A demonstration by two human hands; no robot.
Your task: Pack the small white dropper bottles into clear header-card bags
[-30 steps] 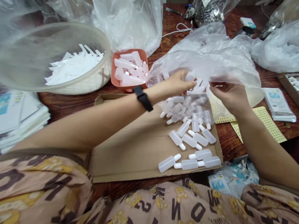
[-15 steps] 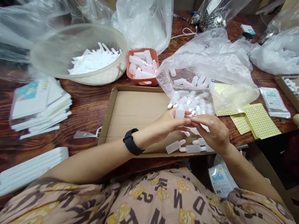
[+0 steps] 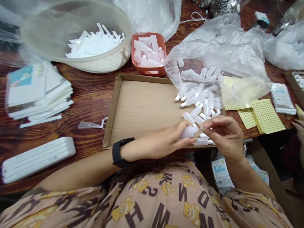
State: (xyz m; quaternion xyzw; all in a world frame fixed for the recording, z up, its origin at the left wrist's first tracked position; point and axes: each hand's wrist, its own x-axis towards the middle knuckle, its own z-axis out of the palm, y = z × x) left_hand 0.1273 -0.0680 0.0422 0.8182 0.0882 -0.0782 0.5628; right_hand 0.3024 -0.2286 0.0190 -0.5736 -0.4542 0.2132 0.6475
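My left hand [image 3: 161, 141] grips a small translucent white bottle [image 3: 188, 131] between thumb and fingers over the near edge of a flat cardboard tray [image 3: 142, 107]. My right hand [image 3: 224, 134] meets it from the right, fingers pinched at the bottle's tip. Several more small capped bottles [image 3: 198, 110] lie loose on the tray's right side, spilling from a clear plastic bag [image 3: 220, 63]. A black band sits on my left wrist.
An orange tub of bottles [image 3: 148, 52] and a large clear bowl of white plastic pieces [image 3: 92, 47] stand behind the tray. Yellow dotted sticker sheets [image 3: 263, 115] lie right. Stacked packets [image 3: 35, 91] and a white case [image 3: 35, 158] lie left. Another person's hand [image 3: 299, 126] shows at the right edge.
Both hands left the plastic bag, came down to the tray's near edge, and my left hand took hold of one bottle. The view tilted downward.
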